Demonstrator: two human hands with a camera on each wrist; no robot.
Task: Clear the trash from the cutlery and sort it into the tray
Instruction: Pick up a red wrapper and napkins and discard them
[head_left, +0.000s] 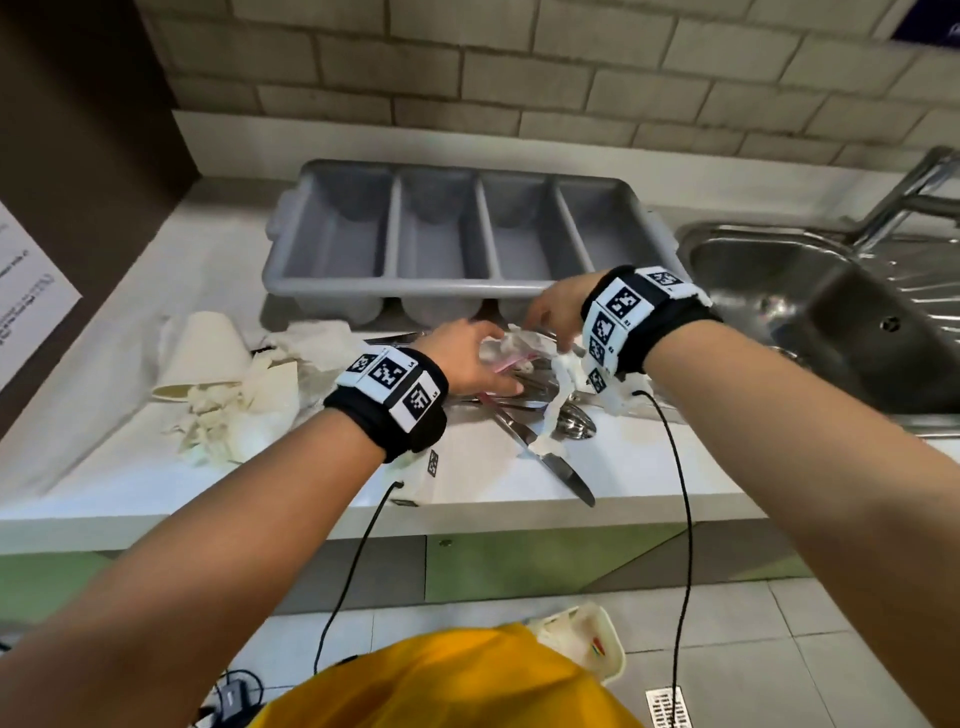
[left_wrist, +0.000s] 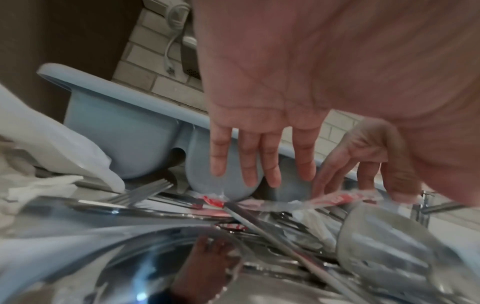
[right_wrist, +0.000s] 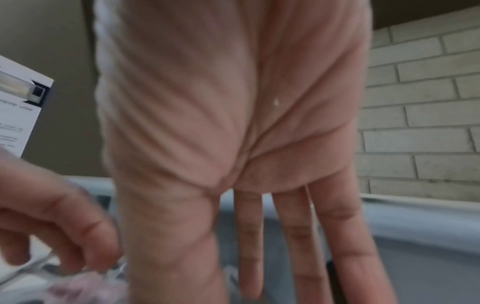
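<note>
A pile of metal cutlery (head_left: 524, 395) lies on the white counter in front of the empty grey four-compartment tray (head_left: 395, 285). A knife (head_left: 566, 475) and a spoon (head_left: 574, 421) stick out toward me. A clear wrapper with red print (head_left: 511, 345) (left_wrist: 335, 199) lies on top of the pile, and a strip of white tissue (head_left: 553, 410) drapes over it. My left hand (head_left: 462, 358) (left_wrist: 259, 160) hovers over the wrapper with straight, spread fingers. My right hand (head_left: 553, 309) (right_wrist: 259, 226) reaches down from the tray side, its straight fingers at the wrapper's right end.
A tipped paper cup (head_left: 202, 353) and crumpled tissues (head_left: 234, 415) lie to the left of the pile. A steel sink (head_left: 810, 312) with a tap (head_left: 909, 192) is on the right. The knife tip nears the counter's front edge (head_left: 467, 514). A fork (left_wrist: 145, 191) lies at the pile's left.
</note>
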